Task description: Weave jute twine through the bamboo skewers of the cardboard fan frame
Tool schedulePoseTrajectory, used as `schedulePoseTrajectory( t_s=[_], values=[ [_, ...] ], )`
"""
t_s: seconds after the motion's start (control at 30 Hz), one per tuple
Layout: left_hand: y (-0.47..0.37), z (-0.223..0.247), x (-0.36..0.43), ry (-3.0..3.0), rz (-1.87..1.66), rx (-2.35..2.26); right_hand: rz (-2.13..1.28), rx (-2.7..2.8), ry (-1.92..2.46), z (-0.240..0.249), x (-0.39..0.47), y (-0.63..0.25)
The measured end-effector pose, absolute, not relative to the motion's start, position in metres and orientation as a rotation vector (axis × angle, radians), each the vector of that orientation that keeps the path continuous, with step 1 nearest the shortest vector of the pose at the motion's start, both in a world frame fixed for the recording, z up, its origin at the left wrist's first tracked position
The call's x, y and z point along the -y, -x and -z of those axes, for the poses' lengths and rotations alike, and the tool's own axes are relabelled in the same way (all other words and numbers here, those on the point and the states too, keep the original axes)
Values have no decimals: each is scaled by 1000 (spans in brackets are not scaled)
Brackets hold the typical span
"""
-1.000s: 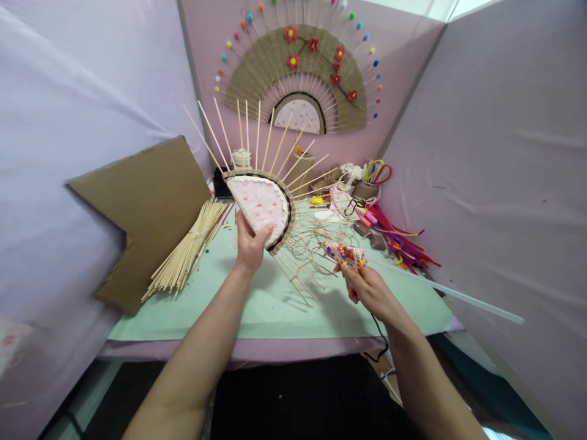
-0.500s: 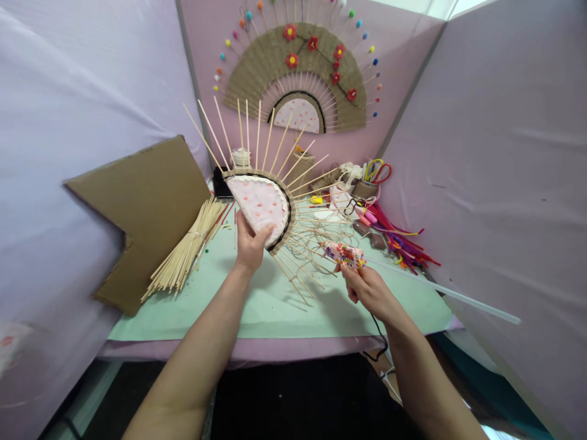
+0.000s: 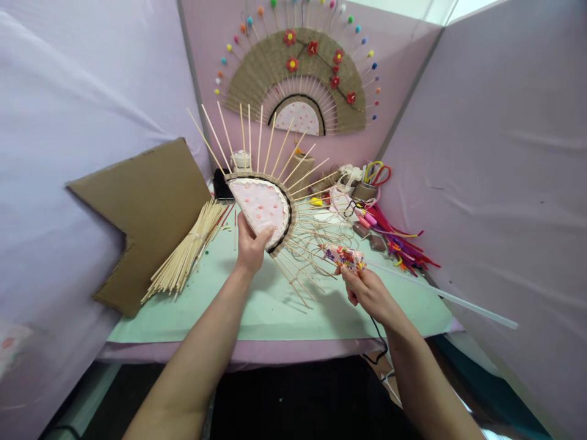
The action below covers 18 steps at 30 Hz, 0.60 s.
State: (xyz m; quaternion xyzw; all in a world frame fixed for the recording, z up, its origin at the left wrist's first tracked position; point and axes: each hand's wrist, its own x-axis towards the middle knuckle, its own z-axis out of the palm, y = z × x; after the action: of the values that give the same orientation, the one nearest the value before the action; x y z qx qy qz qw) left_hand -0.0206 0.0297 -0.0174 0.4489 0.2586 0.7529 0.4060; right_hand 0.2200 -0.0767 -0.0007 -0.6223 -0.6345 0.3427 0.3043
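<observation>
My left hand (image 3: 252, 247) grips a half-round fan base (image 3: 260, 205) by its straight edge, thumb on the front. The base is covered in white cloth with pink spots and has a black and tan rim. Thin wooden sticks (image 3: 275, 143) radiate from that rim, and twine (image 3: 316, 238) is strung among the lower right ones. Wrapped round the handle of a flower-patterned hot glue gun (image 3: 343, 256), my right hand (image 3: 362, 287) holds it right of the sticks. Its nozzle points left at the lower sticks; whether it touches them I cannot tell. A long clear glue stick (image 3: 458, 296) juts from its back.
A finished fan (image 3: 298, 73) with red flowers hangs on the back wall. Left are a bundle of sticks (image 3: 188, 250) and a cardboard sheet (image 3: 142, 208). Right are pipe cleaners (image 3: 403, 241) and a pot with scissors (image 3: 367, 189). A black cord (image 3: 380, 336) hangs off the table's front edge.
Both hands keep nearly the same place and the same grips. The whole view has shifted very slightly, with the wall fan a little lower in the picture.
</observation>
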Motion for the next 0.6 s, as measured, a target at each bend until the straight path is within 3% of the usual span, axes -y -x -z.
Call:
schedulePoseTrajectory(
  t_s=[0.6],
  values=[
    [25,32,-41,-1295,-1886,-700,-895,1531,1538,6,74,-224]
  ],
)
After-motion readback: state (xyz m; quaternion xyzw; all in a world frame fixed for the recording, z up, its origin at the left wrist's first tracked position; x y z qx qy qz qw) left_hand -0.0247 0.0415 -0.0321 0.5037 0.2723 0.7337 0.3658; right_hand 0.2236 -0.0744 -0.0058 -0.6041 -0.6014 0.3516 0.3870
